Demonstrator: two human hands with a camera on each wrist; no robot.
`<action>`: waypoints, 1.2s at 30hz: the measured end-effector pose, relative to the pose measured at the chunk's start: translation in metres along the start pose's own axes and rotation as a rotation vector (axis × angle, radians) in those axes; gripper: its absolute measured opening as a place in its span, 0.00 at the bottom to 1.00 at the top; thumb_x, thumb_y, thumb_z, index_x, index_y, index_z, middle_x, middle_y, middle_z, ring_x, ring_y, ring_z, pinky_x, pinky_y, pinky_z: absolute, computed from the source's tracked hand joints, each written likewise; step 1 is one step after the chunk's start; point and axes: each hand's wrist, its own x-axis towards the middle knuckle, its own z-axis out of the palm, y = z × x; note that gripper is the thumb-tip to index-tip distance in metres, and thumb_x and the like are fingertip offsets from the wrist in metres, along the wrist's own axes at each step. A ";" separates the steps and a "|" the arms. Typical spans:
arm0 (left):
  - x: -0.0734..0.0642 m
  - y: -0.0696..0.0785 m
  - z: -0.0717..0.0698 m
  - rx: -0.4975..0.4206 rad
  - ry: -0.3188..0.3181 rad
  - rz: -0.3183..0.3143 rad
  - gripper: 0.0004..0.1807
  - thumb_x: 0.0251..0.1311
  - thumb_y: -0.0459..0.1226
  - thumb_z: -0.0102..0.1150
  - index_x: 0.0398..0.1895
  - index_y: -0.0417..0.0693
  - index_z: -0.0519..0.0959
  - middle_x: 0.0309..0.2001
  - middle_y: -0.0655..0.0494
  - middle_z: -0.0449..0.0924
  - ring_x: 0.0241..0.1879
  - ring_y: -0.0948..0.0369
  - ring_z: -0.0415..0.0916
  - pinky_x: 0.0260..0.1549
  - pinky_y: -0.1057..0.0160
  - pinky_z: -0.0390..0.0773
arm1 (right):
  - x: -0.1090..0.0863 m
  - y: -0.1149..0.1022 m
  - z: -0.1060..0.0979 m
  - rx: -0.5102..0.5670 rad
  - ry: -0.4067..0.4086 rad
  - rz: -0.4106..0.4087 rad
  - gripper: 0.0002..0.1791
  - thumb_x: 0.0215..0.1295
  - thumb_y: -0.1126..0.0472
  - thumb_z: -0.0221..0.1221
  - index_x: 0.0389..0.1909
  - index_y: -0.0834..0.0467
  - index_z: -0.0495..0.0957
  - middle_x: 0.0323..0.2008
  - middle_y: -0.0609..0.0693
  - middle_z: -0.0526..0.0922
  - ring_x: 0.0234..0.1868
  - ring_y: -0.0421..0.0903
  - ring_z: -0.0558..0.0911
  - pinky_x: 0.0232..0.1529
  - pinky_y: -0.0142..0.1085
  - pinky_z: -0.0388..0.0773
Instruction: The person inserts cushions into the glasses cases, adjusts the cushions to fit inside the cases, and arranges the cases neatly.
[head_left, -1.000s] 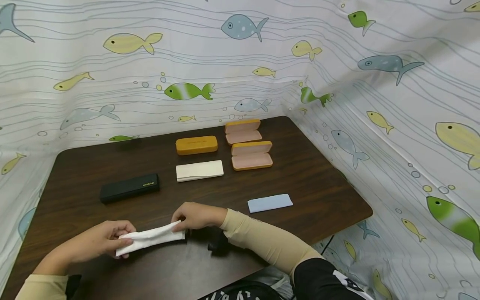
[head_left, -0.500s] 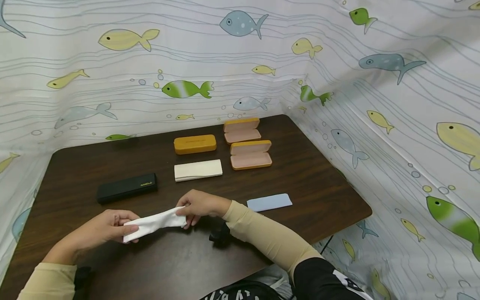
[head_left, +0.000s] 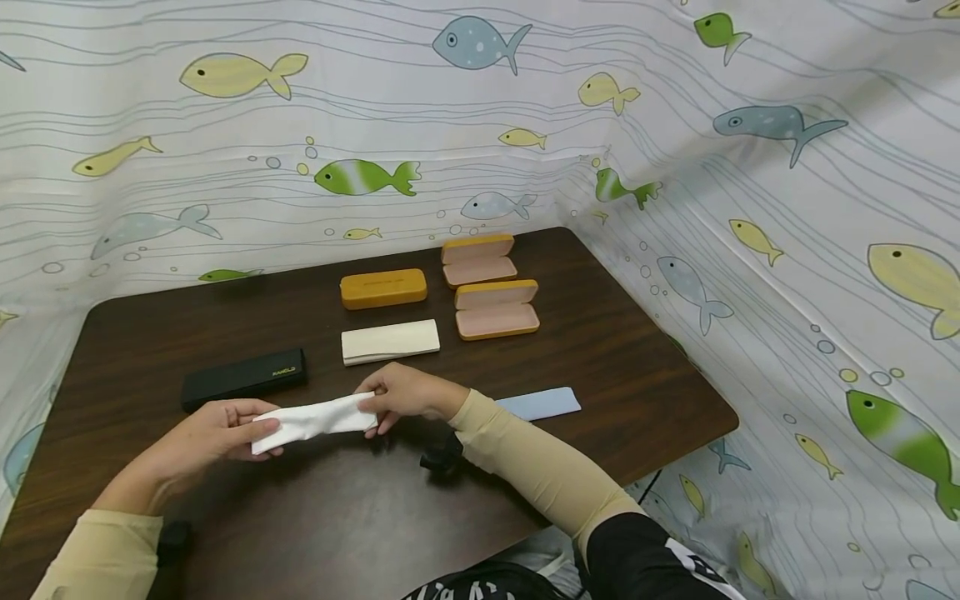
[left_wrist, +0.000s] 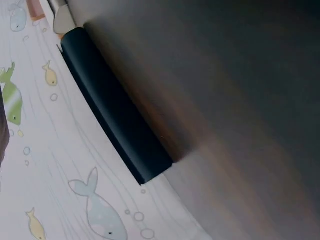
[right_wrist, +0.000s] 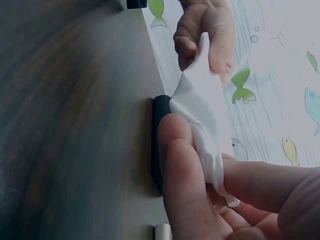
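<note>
A folded white cloth (head_left: 318, 419) is stretched between both hands, above the table in front of the black case. My left hand (head_left: 225, 433) pinches its left end between thumb and fingers. The right hand (head_left: 408, 392) pinches the other end. In the right wrist view the cloth (right_wrist: 197, 97) looks creased and slightly twisted, with the right thumb and fingers on its near end. Behind the left hand lies a closed black glasses case (head_left: 243, 377) with gold lettering. The left wrist view shows this black case (left_wrist: 112, 105), but neither the left hand nor the cloth.
A cream folded cloth (head_left: 390, 342) lies mid-table, with a closed yellow glasses case (head_left: 384, 289) behind it. Two open yellow cases, one nearer (head_left: 497, 321) and one farther (head_left: 480, 268), have pink linings. A light blue cloth (head_left: 542, 404) lies partly behind the right forearm.
Both hands have lifted the white cloth up and away from the table's front edge, slightly rightward. The right fingers have shifted their hold on its end. The head view has turned slightly.
</note>
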 end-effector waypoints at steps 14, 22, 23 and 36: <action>0.012 0.007 0.000 -0.049 0.065 0.001 0.20 0.76 0.35 0.53 0.60 0.25 0.72 0.47 0.51 0.81 0.41 0.56 0.85 0.43 0.60 0.85 | 0.003 -0.008 -0.018 0.021 0.028 -0.024 0.16 0.75 0.69 0.55 0.59 0.68 0.77 0.33 0.58 0.84 0.31 0.49 0.88 0.36 0.40 0.86; 0.024 0.012 -0.002 -0.045 0.099 0.006 0.23 0.77 0.36 0.52 0.62 0.22 0.67 0.48 0.50 0.79 0.42 0.57 0.86 0.42 0.61 0.85 | 0.003 -0.010 -0.031 0.036 0.069 -0.026 0.17 0.74 0.70 0.55 0.61 0.67 0.76 0.31 0.58 0.83 0.31 0.49 0.88 0.42 0.47 0.86; 0.026 0.013 -0.003 -0.049 0.101 0.008 0.23 0.77 0.36 0.52 0.63 0.22 0.67 0.48 0.51 0.79 0.42 0.57 0.86 0.42 0.61 0.85 | 0.003 -0.011 -0.033 0.039 0.076 -0.029 0.17 0.75 0.70 0.55 0.61 0.68 0.76 0.31 0.58 0.83 0.31 0.48 0.88 0.42 0.46 0.86; 0.043 0.020 -0.008 -0.135 0.083 -0.004 0.15 0.78 0.37 0.51 0.57 0.34 0.75 0.47 0.51 0.80 0.42 0.58 0.86 0.43 0.63 0.84 | 0.006 -0.012 -0.054 0.064 0.113 -0.054 0.17 0.75 0.70 0.55 0.61 0.68 0.77 0.39 0.59 0.85 0.32 0.49 0.88 0.45 0.48 0.85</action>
